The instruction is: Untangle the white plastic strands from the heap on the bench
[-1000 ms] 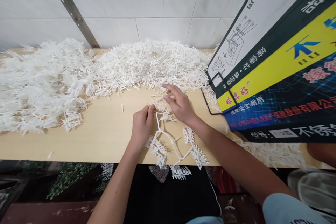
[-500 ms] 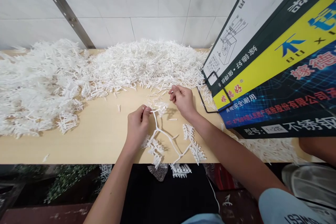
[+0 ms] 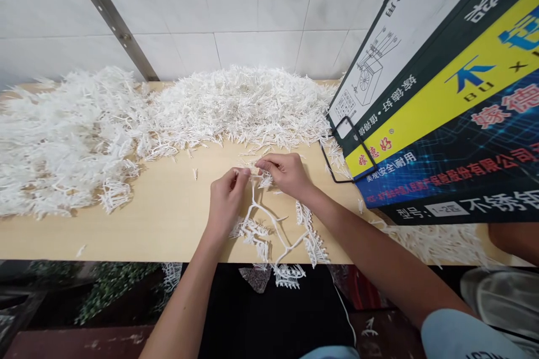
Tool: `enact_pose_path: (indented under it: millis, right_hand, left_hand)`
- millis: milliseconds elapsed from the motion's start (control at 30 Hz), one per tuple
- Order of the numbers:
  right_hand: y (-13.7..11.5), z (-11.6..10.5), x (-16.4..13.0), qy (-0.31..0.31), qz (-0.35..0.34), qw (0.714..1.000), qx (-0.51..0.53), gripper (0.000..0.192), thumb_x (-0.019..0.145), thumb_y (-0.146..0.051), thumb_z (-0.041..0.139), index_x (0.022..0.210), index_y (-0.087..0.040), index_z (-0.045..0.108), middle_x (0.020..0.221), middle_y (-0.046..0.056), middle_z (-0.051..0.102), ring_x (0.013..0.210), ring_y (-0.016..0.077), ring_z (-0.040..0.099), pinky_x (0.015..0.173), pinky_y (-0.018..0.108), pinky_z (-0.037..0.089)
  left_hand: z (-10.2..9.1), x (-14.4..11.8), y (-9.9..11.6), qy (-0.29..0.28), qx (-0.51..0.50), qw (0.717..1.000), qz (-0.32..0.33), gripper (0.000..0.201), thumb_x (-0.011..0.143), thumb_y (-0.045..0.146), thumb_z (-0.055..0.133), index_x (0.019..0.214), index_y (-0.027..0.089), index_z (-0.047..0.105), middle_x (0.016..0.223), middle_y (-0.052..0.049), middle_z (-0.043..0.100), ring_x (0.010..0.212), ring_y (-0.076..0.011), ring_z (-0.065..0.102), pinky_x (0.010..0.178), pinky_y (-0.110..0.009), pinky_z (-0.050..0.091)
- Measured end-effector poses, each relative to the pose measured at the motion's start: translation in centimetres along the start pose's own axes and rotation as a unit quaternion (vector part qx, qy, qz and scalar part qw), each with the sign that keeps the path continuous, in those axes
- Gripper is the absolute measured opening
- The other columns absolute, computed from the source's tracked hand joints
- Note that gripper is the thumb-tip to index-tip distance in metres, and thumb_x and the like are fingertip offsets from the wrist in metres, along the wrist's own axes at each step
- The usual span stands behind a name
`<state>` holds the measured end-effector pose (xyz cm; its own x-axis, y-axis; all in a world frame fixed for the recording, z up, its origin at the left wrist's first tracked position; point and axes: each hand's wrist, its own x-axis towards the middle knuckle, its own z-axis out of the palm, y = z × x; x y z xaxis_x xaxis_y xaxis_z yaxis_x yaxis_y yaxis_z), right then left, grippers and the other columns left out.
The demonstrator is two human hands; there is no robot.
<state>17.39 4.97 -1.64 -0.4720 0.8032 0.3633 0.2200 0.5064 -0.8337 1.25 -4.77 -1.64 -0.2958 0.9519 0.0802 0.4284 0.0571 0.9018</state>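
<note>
The left hand (image 3: pixel 226 197) pinches the top of a white plastic branch (image 3: pixel 273 230) lying on the wooden table (image 3: pixel 168 219). The right hand (image 3: pixel 286 173) pinches a small white sprig (image 3: pixel 265 180) against that tip, near the heap of white pieces (image 3: pixel 236 104).

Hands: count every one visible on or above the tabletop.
2. The left hand pinches the top of the white plastic branch; the right hand pinches it just beside. More of another person at the right edge may be hidden.
</note>
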Motion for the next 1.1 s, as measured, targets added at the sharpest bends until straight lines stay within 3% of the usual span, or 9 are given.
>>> enact_pose_path:
  millis: [167,367,533,600,667,833,900,1000,1100]
  right_hand:
    - [0.4,0.0,0.1,0.012,0.048,0.998,0.025,0.029,0.097,-0.041,0.064,0.082,-0.022,0.079,0.074,0.003,0.078,0.066,0.0177,0.070,0.064,0.029,0.050]
    - [2.6,-0.2,1.6,0.165,0.162,0.959,0.165,0.044,0.098,-0.060,0.057,0.086,-0.019,0.071,0.077,0.009,0.075,0.061,0.0161,0.064,0.052,0.027,0.048]
    - [0.6,-0.9,0.9,-0.014,0.022,0.988,0.155,0.045,0.097,-0.051,0.066,0.136,-0.028,0.065,0.137,0.010,0.070,0.121,0.0242,0.066,0.086,0.035,0.058]
    - [0.1,-0.8,0.6,-0.095,0.009,0.989,0.116,0.039,0.094,-0.051,0.069,0.124,-0.027,0.074,0.120,0.008,0.078,0.112,0.0241,0.070,0.087,0.034,0.057]
    - [0.5,-0.5,0.6,-0.112,0.027,0.991,0.074,0.031,0.092,-0.052,0.071,0.098,-0.023,0.080,0.091,0.005,0.080,0.085,0.0209,0.073,0.074,0.031,0.054]
    - [2.1,-0.6,1.3,0.139,0.125,0.974,0.127,0.055,0.097,-0.066,0.057,0.069,-0.020,0.067,0.056,0.001,0.062,0.051,0.0142,0.054,0.053,0.028,0.043]
    - [1.8,-0.9,1.2,0.095,0.096,0.979,0.152,0.054,0.098,-0.067,0.054,0.078,-0.019,0.070,0.065,0.004,0.068,0.059,0.0150,0.059,0.057,0.028,0.047]
    - [0.5,-0.8,0.8,-0.059,0.009,0.991,0.116,0.037,0.095,-0.055,0.066,0.105,-0.022,0.077,0.099,0.007,0.079,0.082,0.0179,0.069,0.073,0.030,0.053]
    - [0.1,-0.2,0.5,-0.084,-0.006,0.995,0.061,0.018,0.090,-0.037,0.072,0.094,-0.021,0.080,0.094,0.005,0.080,0.081,0.0185,0.071,0.076,0.031,0.052]
  left_hand:
    - [0.1,0.3,0.2,-0.080,0.105,0.989,0.071,0.046,0.094,0.047,0.058,0.057,0.021,0.049,0.050,0.002,0.042,0.055,-0.0150,0.040,0.063,-0.031,0.033]
    - [-0.3,0.0,0.2,-0.083,0.106,0.987,0.087,0.040,0.093,0.036,0.055,0.055,0.022,0.050,0.051,-0.001,0.045,0.064,-0.0200,0.047,0.068,-0.033,0.036]
    - [0.0,-0.1,-0.4,-0.037,0.019,0.999,0.023,0.037,0.093,0.044,0.060,0.065,0.021,0.063,0.057,0.000,0.054,0.061,-0.0179,0.051,0.062,-0.031,0.036]
    - [0.1,-0.1,-0.7,-0.022,-0.022,0.999,-0.005,0.037,0.094,0.046,0.060,0.066,0.021,0.063,0.055,0.001,0.051,0.057,-0.0163,0.048,0.058,-0.031,0.034]
    - [0.1,-0.1,-0.8,-0.017,-0.060,0.998,-0.019,0.040,0.092,0.046,0.063,0.062,0.021,0.059,0.053,0.002,0.047,0.055,-0.0154,0.045,0.057,-0.031,0.034]
    - [0.0,-0.3,-0.8,-0.028,-0.088,0.996,-0.007,0.043,0.087,0.038,0.069,0.053,0.021,0.051,0.054,0.001,0.047,0.059,-0.0152,0.046,0.061,-0.032,0.036]
    - [-0.1,-0.4,-0.8,-0.017,-0.096,0.995,-0.025,0.042,0.089,0.040,0.067,0.055,0.020,0.053,0.053,0.002,0.044,0.056,-0.0142,0.042,0.058,-0.031,0.033]
    - [0.0,-0.3,-0.8,-0.005,-0.114,0.993,-0.043,0.038,0.092,0.045,0.064,0.063,0.020,0.059,0.051,0.004,0.041,0.052,-0.0128,0.038,0.054,-0.030,0.029]
    - [0.2,-0.2,-0.8,-0.004,-0.121,0.992,-0.037,0.041,0.091,0.044,0.064,0.059,0.020,0.054,0.050,0.004,0.039,0.051,-0.0121,0.036,0.054,-0.030,0.028]
